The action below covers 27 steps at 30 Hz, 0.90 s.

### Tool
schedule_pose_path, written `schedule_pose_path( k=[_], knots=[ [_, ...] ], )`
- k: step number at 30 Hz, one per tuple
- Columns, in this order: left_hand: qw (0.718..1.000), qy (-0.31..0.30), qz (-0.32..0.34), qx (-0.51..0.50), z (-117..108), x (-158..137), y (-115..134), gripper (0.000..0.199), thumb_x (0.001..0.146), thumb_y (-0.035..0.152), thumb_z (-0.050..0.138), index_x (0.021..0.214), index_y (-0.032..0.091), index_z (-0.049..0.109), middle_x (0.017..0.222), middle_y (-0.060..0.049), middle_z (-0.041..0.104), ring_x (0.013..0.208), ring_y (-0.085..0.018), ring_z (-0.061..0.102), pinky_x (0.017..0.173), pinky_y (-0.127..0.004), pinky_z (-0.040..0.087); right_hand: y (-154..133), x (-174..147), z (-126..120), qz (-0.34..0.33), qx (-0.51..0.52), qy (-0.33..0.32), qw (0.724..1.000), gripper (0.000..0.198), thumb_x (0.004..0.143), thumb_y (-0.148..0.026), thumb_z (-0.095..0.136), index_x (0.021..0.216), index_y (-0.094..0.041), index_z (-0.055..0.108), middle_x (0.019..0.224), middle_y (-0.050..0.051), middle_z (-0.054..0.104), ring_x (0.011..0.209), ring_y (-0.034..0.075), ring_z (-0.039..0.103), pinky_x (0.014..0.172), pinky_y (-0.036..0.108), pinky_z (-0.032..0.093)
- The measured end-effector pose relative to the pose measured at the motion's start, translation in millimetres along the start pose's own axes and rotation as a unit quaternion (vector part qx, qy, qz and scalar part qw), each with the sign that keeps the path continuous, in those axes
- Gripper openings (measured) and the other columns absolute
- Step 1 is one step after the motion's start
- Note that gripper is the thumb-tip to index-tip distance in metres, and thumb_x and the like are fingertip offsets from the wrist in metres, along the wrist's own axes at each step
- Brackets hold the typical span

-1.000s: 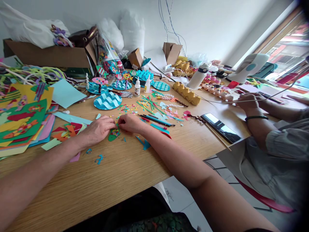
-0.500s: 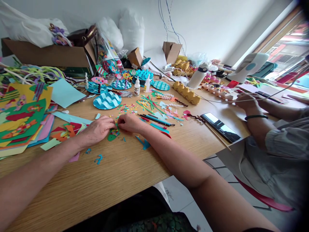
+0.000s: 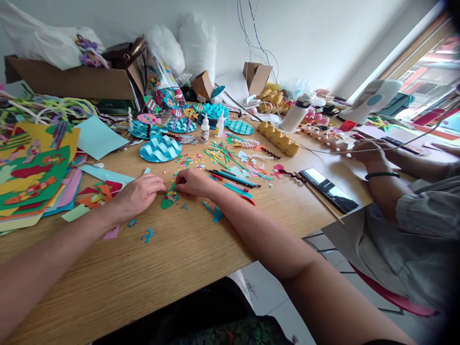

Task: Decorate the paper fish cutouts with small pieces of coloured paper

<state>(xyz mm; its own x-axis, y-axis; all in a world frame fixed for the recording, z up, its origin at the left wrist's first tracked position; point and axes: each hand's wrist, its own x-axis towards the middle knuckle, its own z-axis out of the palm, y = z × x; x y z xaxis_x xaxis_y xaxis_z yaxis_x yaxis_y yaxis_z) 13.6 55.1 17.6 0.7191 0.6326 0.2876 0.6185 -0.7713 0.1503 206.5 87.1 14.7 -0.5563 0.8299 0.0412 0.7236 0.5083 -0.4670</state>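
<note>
A small green paper fish with bits of coloured paper on it lies flat on the table between my hands. At its upper right edge the fingers of my right hand are bent and closed on the paper. Just left of the fish is my left hand, a small gap away from it, with thumb and fingers drawn together; anything in them is too small to make out. Tiny coloured paper bits are scattered beyond my hands, and several pens lie right of my right hand.
Two glue bottles stand behind the scraps, near a blue wavy paper disc. Coloured sheets are stacked at left. A phone and a thin stick lie at right, beside another person's hands.
My left hand has drawn back slightly to the left, off the fish, so more of the fish shows. My right hand stays at the fish's edge.
</note>
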Motion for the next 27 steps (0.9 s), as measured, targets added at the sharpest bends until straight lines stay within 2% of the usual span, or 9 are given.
schedule_pose_path(
  k=[6,16,20,27],
  knots=[
    [1.000,-0.017,0.000,-0.014,-1.4,-10.9,12.2,0.034,0.080,0.009,0.030,0.086,0.016,0.063,0.082,-0.005,0.062,0.086,-0.018,0.052,0.078,-0.031,0.044,-3.3,2.9,-0.4,0.014,-0.016,0.001,1.000,0.020,0.069,-0.032,0.053,0.076,-0.017,0.064,0.069,0.001,0.063,0.058,0.010,0.051,0.050,0.019,0.031],
    [1.000,-0.007,-0.003,0.001,2.1,-16.3,14.5,0.036,0.080,0.010,0.028,0.089,0.015,0.063,0.088,-0.007,0.063,0.088,-0.020,0.054,0.081,-0.036,0.045,-0.4,8.0,5.7,0.020,-0.037,0.006,0.999,0.025,0.068,-0.038,0.052,0.076,-0.018,0.065,0.071,0.002,0.064,0.059,0.010,0.051,0.049,0.020,0.031],
    [1.000,0.005,-0.004,0.017,4.4,-18.3,14.4,0.036,0.080,0.010,0.028,0.090,0.017,0.062,0.091,-0.006,0.062,0.092,-0.021,0.054,0.084,-0.038,0.044,-3.5,6.6,4.0,0.023,-0.046,0.003,0.999,0.023,0.067,-0.036,0.053,0.075,-0.018,0.064,0.071,0.002,0.065,0.059,0.011,0.052,0.049,0.020,0.031],
    [0.999,-0.026,-0.009,0.022,2.0,-19.8,16.3,0.035,0.080,0.003,0.031,0.098,0.016,0.058,0.097,-0.006,0.061,0.097,-0.020,0.051,0.087,-0.037,0.044,-11.9,1.8,-2.3,0.043,-0.056,-0.012,0.997,0.021,0.068,-0.033,0.053,0.078,-0.018,0.064,0.076,0.003,0.066,0.064,0.012,0.054,0.050,0.020,0.032]
  ],
)
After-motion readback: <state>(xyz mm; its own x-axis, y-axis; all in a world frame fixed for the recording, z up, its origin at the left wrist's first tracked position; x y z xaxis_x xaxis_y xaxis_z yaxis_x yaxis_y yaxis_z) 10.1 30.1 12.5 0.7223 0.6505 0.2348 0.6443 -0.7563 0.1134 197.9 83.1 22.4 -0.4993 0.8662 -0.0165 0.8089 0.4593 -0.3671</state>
